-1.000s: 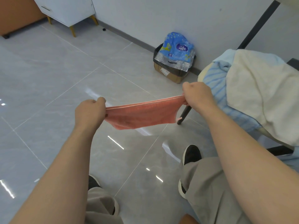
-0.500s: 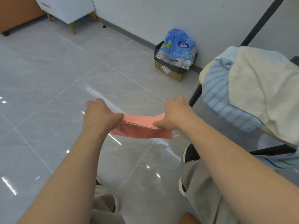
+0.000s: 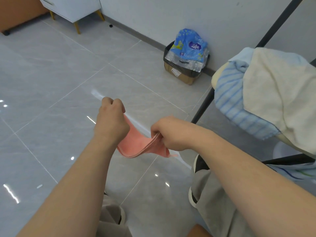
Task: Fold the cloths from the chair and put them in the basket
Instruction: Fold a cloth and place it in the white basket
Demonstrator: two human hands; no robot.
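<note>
The chair (image 3: 203,106) carried 2 cloths: a blue striped cloth (image 3: 229,100) lay on its seat, with a cream towel (image 3: 277,93) draped over it. A cardboard box (image 3: 183,75) stood on the grey tiled floor (image 3: 68,82).

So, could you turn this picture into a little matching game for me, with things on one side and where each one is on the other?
Things
1. pink cloth
2. cream towel
3. striped blue towel
4. blue plastic pack

Places
A. on the chair, partly under the cream towel
B. on top of the cardboard box
C. held between the left hand and the right hand
D. on top of the pile on the chair

Pairs: 1-C, 2-D, 3-A, 4-B
</note>
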